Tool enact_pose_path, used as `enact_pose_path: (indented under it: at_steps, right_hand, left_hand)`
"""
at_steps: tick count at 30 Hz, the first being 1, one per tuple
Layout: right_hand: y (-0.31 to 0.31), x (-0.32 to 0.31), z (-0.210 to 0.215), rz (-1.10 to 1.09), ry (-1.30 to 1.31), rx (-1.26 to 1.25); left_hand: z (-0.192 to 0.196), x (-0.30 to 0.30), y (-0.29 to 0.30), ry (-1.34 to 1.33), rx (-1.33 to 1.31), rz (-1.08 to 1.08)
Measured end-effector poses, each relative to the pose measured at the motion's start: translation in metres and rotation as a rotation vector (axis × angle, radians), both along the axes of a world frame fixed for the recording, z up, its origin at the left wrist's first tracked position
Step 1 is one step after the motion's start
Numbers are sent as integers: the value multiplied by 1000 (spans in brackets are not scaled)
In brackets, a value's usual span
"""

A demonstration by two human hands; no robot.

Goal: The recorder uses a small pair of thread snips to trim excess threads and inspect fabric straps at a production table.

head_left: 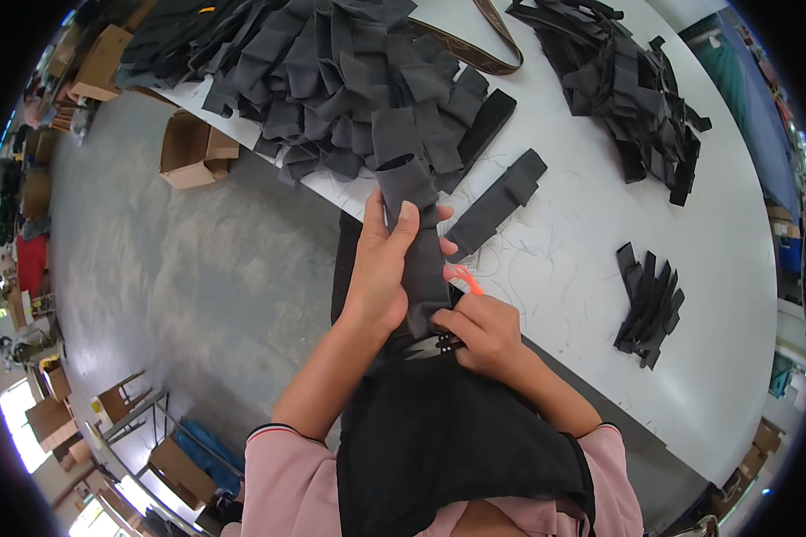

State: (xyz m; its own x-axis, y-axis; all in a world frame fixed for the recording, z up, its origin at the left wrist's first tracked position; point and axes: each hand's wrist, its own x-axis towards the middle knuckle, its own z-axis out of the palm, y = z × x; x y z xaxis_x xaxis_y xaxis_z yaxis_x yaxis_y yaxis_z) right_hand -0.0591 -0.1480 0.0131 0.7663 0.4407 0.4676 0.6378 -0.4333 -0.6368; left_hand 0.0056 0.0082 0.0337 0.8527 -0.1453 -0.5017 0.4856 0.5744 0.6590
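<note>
A dark grey fabric strip (425, 264), sewn in folded layers, runs lengthwise in front of my body, with an open fold near its far end. My left hand (381, 264) is closed around it, thumb on top and fingertips showing along its right side. At the near end of the strip, my right hand (485, 333) is closed on small thread snips (432, 346); their blades stick out to the left, below the strip. An orange loop (466, 277) shows above this hand. Part of the snips is hidden by my fingers.
A large heap of grey strips (331, 80) covers the far left of the white table (582, 295). One strip (500, 204) lies right of my hands. Darker strips are piled far right (627, 94) and right (651, 304). A cardboard box (192, 152) stands on the floor.
</note>
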Motion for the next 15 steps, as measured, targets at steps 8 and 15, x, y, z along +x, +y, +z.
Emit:
enact_pose_path:
  at_steps: [8,15]
  right_hand:
    - [-19,-9,24,-200,386,142]
    - [-21,1,20,-288,909,397]
  left_hand:
    - [2,-1,0,-74,77,18]
    - [7,-6,-4,-93,90,39]
